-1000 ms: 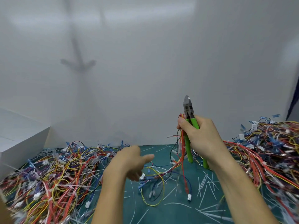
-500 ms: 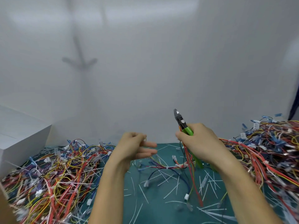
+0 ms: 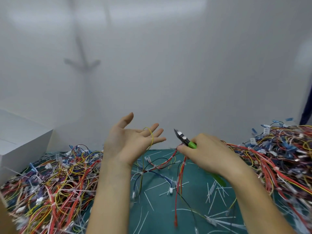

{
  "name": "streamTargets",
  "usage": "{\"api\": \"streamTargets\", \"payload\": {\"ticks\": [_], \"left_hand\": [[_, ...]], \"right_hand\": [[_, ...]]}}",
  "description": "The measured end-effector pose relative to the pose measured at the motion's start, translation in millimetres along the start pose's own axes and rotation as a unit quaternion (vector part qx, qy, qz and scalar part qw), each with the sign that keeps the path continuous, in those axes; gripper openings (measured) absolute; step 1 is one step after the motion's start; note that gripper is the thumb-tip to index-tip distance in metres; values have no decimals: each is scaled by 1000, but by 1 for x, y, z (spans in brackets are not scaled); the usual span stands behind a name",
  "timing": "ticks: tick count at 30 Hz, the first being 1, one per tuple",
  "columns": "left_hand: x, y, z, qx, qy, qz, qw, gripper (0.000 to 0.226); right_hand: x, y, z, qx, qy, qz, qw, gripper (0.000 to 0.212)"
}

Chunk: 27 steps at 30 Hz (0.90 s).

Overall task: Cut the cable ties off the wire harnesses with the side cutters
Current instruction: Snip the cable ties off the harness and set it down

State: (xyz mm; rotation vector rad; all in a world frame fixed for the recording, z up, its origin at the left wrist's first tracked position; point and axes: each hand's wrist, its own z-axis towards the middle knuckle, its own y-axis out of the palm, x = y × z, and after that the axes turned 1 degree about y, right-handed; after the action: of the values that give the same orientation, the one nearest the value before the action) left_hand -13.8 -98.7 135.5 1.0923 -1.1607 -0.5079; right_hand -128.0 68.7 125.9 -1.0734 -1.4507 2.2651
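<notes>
The right hand (image 3: 207, 154) is wrapped round the green grips of the cutters (image 3: 186, 141), whose nose points to 10 o'clock. Its fingertips also pinch the top of a harness (image 3: 179, 179). That harness hangs from the hand toward 6 o'clock, and its red strands trail onto the mat (image 3: 168, 222), where cut ties (image 3: 214, 191) litter the 5 o'clock side. The left hand (image 3: 131, 144) is spread wide, palm up, at 9 o'clock from the cutters, with one yellow wire (image 3: 152, 137) draped over its fingers.

The harness looks light and limp. Its thin strands sag, tangle and snag on neighbours, so it probably needs stretching between two hands before a blade goes in. The best hold is likely on the bundle just beside a binding, not on a single loose strand or a connector. The insulation is likely soft and easily nicked. Piles (image 3: 50, 183) of harnesses lie at 8 and 3 o'clock of the mat.
</notes>
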Motion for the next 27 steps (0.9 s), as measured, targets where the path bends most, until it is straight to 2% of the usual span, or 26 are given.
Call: {"api": "streamTargets", "payload": {"ticks": [2, 4, 6, 10, 18, 21, 25, 27], "left_hand": [[-1, 3, -1, -1, -5, -48, 999, 88], [-3, 5, -1, -8, -1, -85, 996, 86], [-7, 8, 2, -14, 7, -107, 994, 85], [-16, 11, 4, 17, 40, -114, 992, 88], [-17, 19, 1, 12, 88, -129, 988, 82], [-18, 17, 3, 25, 84, -122, 989, 83], [-13, 18, -1, -5, 42, -66, 997, 86], [-7, 17, -6, -10, 40, 31, 999, 82]], "right_hand": [[-3, -3, -2, 7, -31, 70, 997, 46], [-6, -5, -4, -47, -74, 193, 977, 45], [-12, -2, -7, -107, -102, 278, 949, 30], [-20, 9, -8, -174, -142, 290, 930, 19], [-24, 14, -6, -113, -129, 374, 912, 16], [-29, 18, -7, -109, -124, 391, 905, 23], [-30, 15, -8, -87, -98, 433, 892, 20], [-28, 13, -6, -34, -80, 456, 886, 19]]}}
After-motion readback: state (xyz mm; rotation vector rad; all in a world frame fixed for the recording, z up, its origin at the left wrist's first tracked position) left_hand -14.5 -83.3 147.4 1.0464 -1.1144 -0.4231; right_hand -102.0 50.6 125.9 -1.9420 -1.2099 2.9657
